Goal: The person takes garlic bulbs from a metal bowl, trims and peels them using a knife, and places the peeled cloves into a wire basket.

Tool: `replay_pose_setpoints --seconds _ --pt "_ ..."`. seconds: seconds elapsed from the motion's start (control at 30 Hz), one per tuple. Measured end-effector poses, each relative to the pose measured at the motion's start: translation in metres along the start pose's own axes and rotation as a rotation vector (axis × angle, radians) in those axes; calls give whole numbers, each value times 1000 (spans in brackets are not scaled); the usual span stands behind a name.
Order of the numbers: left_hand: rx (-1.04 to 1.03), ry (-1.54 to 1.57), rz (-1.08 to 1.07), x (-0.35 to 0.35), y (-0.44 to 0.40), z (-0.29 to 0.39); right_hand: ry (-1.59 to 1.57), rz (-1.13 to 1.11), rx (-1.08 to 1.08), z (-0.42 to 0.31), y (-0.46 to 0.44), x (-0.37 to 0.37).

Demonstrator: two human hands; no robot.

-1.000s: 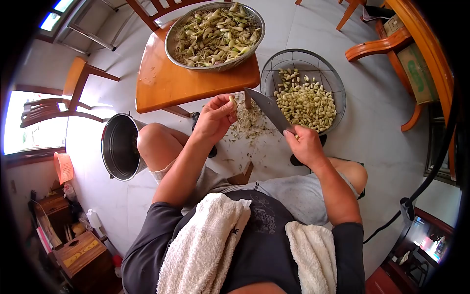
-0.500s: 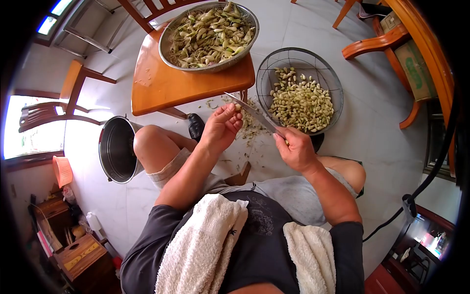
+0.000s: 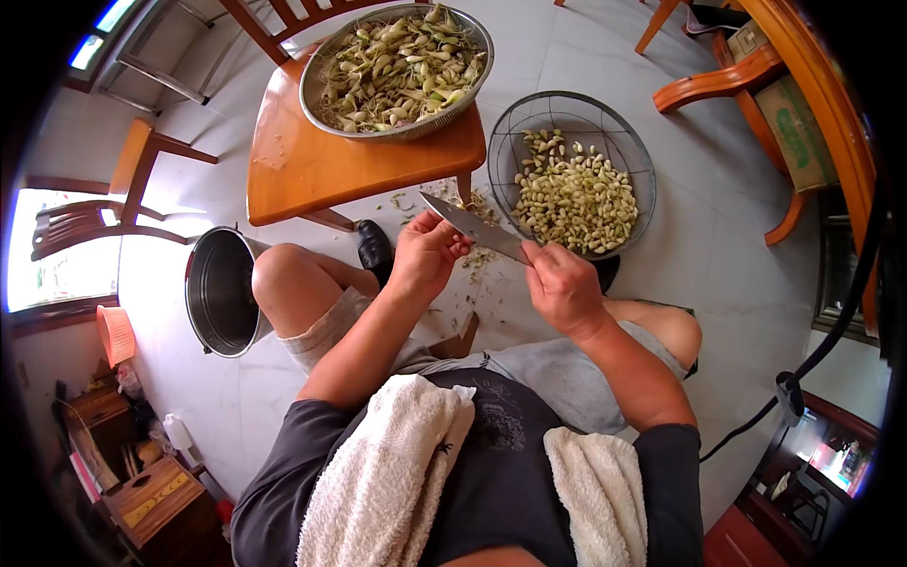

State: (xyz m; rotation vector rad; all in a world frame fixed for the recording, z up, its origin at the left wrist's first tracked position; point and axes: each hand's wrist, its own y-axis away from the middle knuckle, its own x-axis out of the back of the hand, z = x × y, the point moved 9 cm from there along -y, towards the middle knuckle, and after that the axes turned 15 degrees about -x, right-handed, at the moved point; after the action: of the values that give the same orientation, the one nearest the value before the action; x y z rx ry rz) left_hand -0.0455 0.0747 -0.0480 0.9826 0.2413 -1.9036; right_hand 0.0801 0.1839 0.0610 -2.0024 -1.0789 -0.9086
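My right hand [image 3: 564,285] is closed round the handle of a wide-bladed knife [image 3: 480,230], whose blade points up and left. The blade reaches over the fingertips of my left hand [image 3: 424,253]. Those fingers are pinched together, and the blade hides what they hold. A metal colander [image 3: 312,93] heaped with untrimmed bulbs with roots and stems sits on the wooden chair [image 3: 354,181]. Right of the knife, a round wire-and-mesh basket [image 3: 501,156] on the floor holds many pale, cleaned bulbs [image 3: 578,203].
Trimmings [image 3: 479,260] lie on the floor beneath my hands. A dark metal bucket [image 3: 227,291] stands beside my left knee. Wooden furniture [image 3: 727,80] and a box [image 3: 798,137] are at the right. A black cable [image 3: 836,331] hangs at the far right.
The knife blade has swung from the basket side to over my left fingertips, its flat side now showing. My hands have come closer together. The view has shifted slightly, and the left shoe has come into sight.
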Motion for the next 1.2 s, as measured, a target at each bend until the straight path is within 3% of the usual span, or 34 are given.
replay_pose_setpoints --seconds 0.37,0.67,0.83,1.03,1.2 --pt "-16 34 -96 -6 2 2 34 -2 27 -3 3 -2" --pt "94 199 50 -4 9 -11 10 -40 -2 -1 5 -4" --pt "96 133 -8 -4 10 -9 -45 -65 -78 3 5 -6" --pt "82 19 -142 -9 19 19 77 -456 -337 61 22 -60" --pt "135 21 -122 -10 15 20 94 -573 -384 65 26 -73"
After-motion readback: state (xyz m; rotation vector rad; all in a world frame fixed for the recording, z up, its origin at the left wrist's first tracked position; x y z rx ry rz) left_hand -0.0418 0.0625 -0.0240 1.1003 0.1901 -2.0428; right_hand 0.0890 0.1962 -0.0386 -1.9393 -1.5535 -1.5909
